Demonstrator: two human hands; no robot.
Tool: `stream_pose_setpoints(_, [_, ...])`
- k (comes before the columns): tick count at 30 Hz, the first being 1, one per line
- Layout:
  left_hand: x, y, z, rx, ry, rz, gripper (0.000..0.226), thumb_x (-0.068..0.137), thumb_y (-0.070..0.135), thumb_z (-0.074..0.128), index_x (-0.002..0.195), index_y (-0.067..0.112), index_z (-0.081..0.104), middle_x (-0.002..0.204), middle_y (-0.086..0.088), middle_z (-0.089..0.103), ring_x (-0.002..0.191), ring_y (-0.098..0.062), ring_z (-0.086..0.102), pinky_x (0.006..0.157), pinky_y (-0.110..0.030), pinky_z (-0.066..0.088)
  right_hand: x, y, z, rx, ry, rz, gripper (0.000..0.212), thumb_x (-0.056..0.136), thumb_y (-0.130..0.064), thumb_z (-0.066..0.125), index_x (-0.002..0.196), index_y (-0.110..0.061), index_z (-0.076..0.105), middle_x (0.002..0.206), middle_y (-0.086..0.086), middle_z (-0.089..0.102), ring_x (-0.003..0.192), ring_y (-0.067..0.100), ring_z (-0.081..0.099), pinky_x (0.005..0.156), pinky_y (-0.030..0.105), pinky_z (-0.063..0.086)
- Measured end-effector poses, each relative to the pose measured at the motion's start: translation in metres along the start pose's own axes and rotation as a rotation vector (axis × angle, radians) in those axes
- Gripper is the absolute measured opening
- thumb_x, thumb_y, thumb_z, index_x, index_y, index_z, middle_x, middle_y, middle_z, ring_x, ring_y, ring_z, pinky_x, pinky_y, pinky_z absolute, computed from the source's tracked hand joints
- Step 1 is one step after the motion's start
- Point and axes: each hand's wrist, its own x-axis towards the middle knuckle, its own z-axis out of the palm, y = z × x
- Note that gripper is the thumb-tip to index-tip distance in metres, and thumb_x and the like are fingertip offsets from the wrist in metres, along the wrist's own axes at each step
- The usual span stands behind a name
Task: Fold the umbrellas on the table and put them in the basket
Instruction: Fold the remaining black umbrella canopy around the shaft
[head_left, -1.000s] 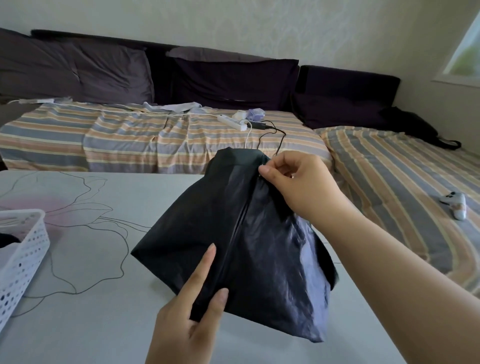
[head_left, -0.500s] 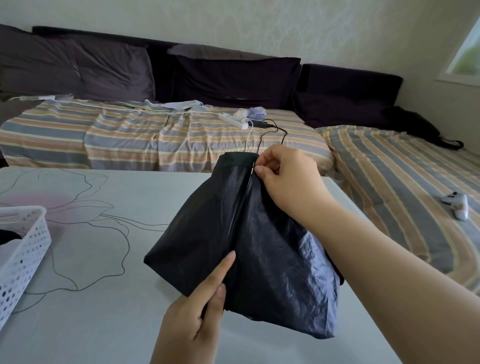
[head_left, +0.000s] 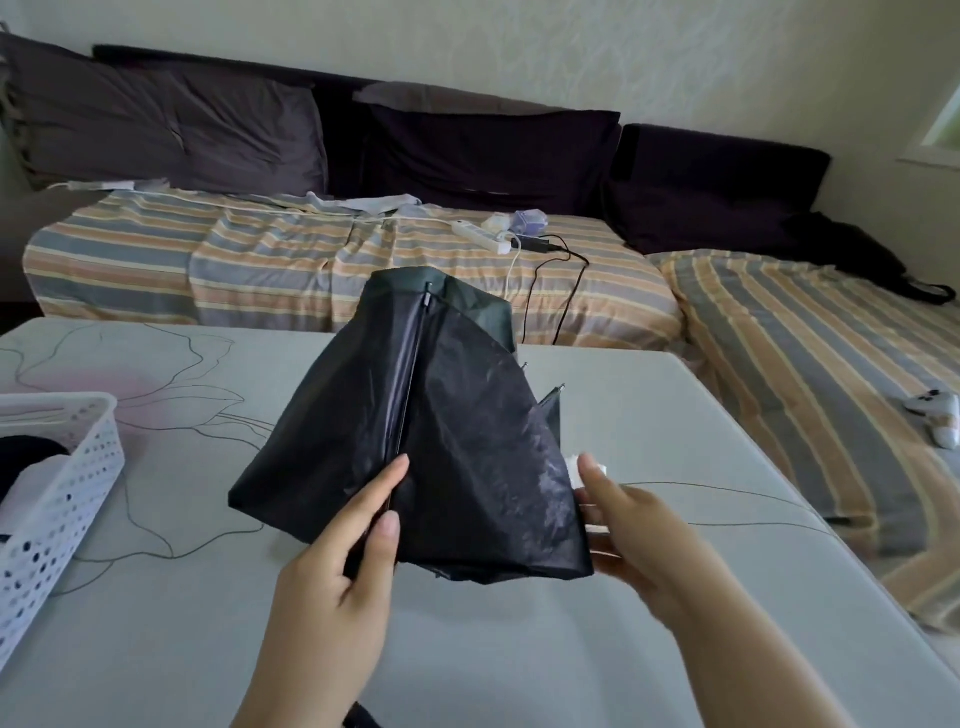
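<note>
- The black umbrella stood in the middle of the frame, over the grey tabletop. Its cloth hung loose and wide, not yet folded flat.
- The left hand pinched the cloth low down, by a thin rib. One finger lay straight up along that rib.
- The right hand was at the lower right edge of the cloth. Its fingers looked loose and a bit spread. It was blurry, so I could not tell if it held the cloth or only touched it.
- A white basket sat at the left edge of the frame, well apart from the umbrella. Something dark lay inside it.
- Two small metal rib tips poked out on the right side of the cloth.
- What could go wrong, I think: only one hand had a sure hold, so the cloth could slip and flop open.
- The rib tips could snag the cloth or poke a finger if the folds were pushed fast.
- If the cloth stayed puffy, the umbrella might not fit well in the basket.
</note>
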Motion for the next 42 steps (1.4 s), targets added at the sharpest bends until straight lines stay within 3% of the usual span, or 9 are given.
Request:
stream_pose_setpoints(4, [-0.001,0.001,-0.006,-0.041,-0.013,-0.061,0.047,0.094,0.025,0.049,0.106,0.07,0.052,0.047,0.007,0.047,0.042,-0.02,0.052,0.046,-0.017,0.042,0.007,0.015,0.005,0.314,-0.095,-0.096,0.023,0.094,-0.029,0.058,0.112,-0.016,0.061,0.109,0.011,0.069,0.088,0.023,0.068,0.075,0.034,0.054])
stream_pose_setpoints(9, [0.0,-0.001,-0.004,-0.05,-0.048,-0.099,0.043,0.091,0.03,0.05,0.102,0.071,0.054,0.051,0.016,0.055,0.041,-0.013,0.053,0.048,-0.018,0.046,0.014,0.01,-0.004,0.499,-0.171,-0.271,0.018,0.096,-0.012,0.05,0.094,-0.004,0.066,0.087,0.01,0.069,0.075,0.017,0.064,0.068,0.026,0.054])
stream_pose_setpoints(17, [-0.001,0.0,0.006,-0.102,-0.089,-0.152,0.044,0.091,0.027,0.05,0.097,0.07,0.057,0.059,0.004,0.06,0.035,-0.011,0.045,0.039,-0.013,0.038,0.02,0.012,-0.044,0.643,-0.524,-0.565,0.04,0.079,-0.049,0.071,0.091,-0.012,0.075,0.106,0.012,0.07,0.106,0.027,0.061,0.098,0.04,0.045])
stream_pose_setpoints(22, [-0.005,0.001,0.012,-0.084,-0.119,-0.166,0.046,0.093,0.025,0.049,0.097,0.07,0.057,0.051,0.001,0.06,0.035,-0.012,0.044,0.039,-0.012,0.037,0.011,0.009,-0.05,0.558,-0.389,-0.634,0.036,0.077,-0.053,0.069,0.064,-0.019,0.064,0.066,0.002,0.062,0.064,0.013,0.057,0.067,0.026,0.049])
stream_pose_setpoints(27, [-0.005,0.005,0.021,-0.122,-0.074,-0.172,0.048,0.094,0.023,0.05,0.097,0.07,0.058,0.065,-0.005,0.059,0.036,-0.01,0.046,0.04,-0.015,0.04,0.002,0.016,-0.041,0.791,-0.068,-0.12,0.067,0.068,-0.057,0.057,0.122,-0.017,0.055,0.111,0.0,0.062,0.102,0.019,0.063,0.09,0.04,0.05])
stream_pose_setpoints(30, [-0.002,0.005,0.027,-0.132,-0.016,-0.172,0.04,0.093,0.028,0.05,0.105,0.065,0.058,0.092,-0.018,0.063,0.04,-0.015,0.051,0.043,-0.019,0.045,-0.019,0.016,-0.022,0.825,-0.268,0.057,0.079,0.062,-0.062,0.055,0.117,-0.005,0.057,0.113,0.013,0.069,0.101,0.031,0.068,0.088,0.046,0.052])
stream_pose_setpoints(34, [0.0,0.006,0.035,-0.118,-0.015,-0.181,0.043,0.093,0.034,0.049,0.101,0.077,0.049,0.102,0.033,0.064,0.044,-0.014,0.056,0.044,-0.018,0.043,-0.03,0.014,-0.003,0.753,-0.319,0.044,0.061,0.058,-0.044,0.069,0.11,-0.012,0.065,0.101,0.008,0.074,0.091,0.023,0.072,0.083,0.038,0.056])
stream_pose_setpoints(37, [-0.002,0.005,0.04,-0.088,-0.031,-0.191,0.047,0.094,0.032,0.049,0.105,0.077,0.046,0.083,0.015,0.068,0.044,-0.012,0.055,0.048,-0.025,0.045,-0.024,0.028,0.01,0.688,-0.189,0.082,0.042,0.076,-0.036,0.073,0.109,-0.011,0.066,0.097,0.004,0.075,0.089,0.018,0.07,0.081,0.031,0.052])
stream_pose_setpoints(42, [-0.004,0.002,0.048,-0.137,-0.027,-0.233,0.04,0.094,0.034,0.047,0.12,0.065,0.047,0.077,0.007,0.067,0.044,-0.015,0.055,0.044,-0.021,0.041,-0.038,0.021,0.013,0.694,-0.131,-0.381,0.054,0.076,-0.057,0.058,0.111,-0.019,0.071,0.112,-0.004,0.072,0.106,0.011,0.066,0.092,0.03,0.05])
